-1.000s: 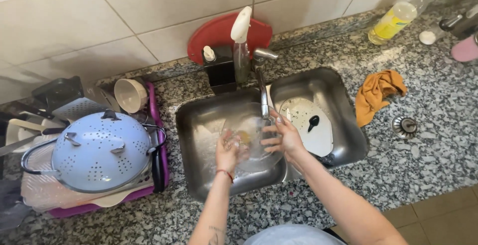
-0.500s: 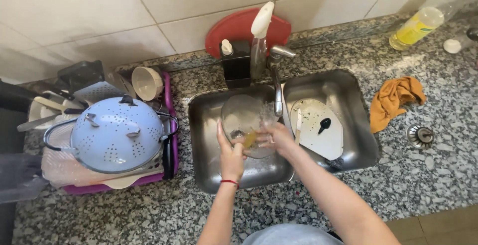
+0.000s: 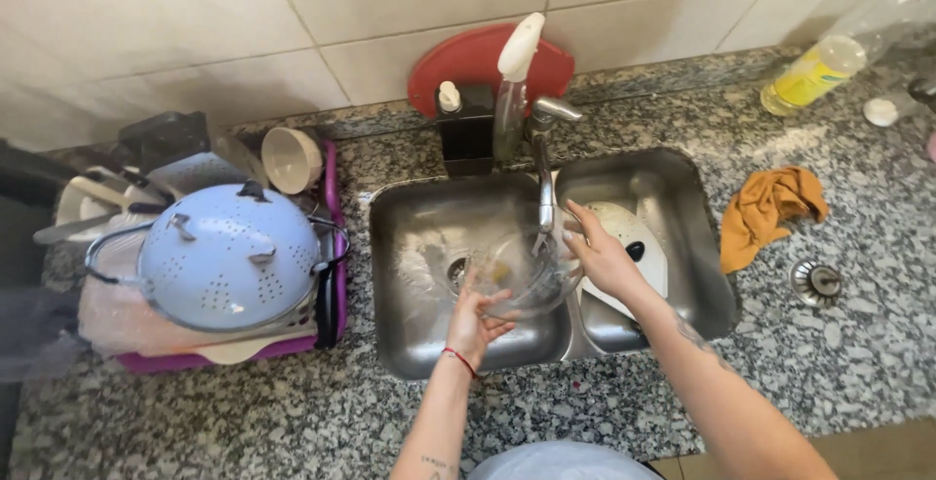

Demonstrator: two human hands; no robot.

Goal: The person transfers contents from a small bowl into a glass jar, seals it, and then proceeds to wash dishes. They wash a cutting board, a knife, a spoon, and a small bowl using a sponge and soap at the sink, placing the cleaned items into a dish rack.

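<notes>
1. Rinsing goes best with the glass bowl held under the faucet, over the sink's left basin.
2. Left hand cups its underside; right hand grips the rim.
3. Turn it slowly, firmly; wet glass probably slips.

Clear glass bowl; brushed steel sink.

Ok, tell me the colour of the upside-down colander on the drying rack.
Pale blue colander, seen clearly in the head view.
</notes>
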